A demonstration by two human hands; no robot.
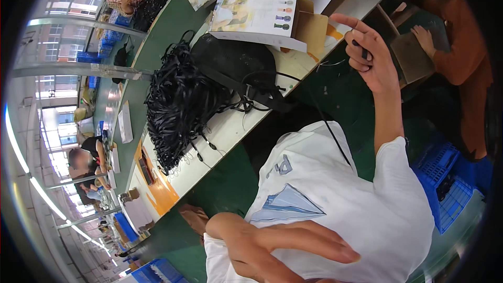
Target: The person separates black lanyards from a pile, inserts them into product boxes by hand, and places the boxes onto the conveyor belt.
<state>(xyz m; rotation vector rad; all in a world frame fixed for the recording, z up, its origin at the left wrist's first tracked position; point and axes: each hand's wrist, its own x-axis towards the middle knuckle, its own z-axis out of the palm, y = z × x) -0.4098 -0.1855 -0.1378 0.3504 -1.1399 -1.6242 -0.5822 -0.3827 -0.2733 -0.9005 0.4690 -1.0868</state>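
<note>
Right hand (369,55) up beyond the bench (181,188) edge, fingers curled round a small black piece (360,48), index finger sticking out toward the open box (257,18); grip looks one-sided, can't tell how firm; left hand (272,243) low in front of the shirt (340,194), fingers loosely apart, nothing seen between them, lower fingers run off the frame.

Black cord (331,131) hangs across the gap between bench and shirt; can't tell whether it joins the black piece; thin wire (335,64) just beside the right hand, far end unclear.

Cord pile (181,99) sits on the bench, loose ends at the near edge; black mesh bag (243,63) touches it, straps trailing; box lies just behind the bag, flap sticking out toward the right hand.

Risks, my read: tangled strands could drag neighbours if one is pulled, maybe tipping part of the pile off the edge; bag straps could snag the cord; a wide right-hand swing could clip the flap, or the co-worker's arm (450,47) near it; black piece could slip, since only curled fingers seem to hold it.
</note>
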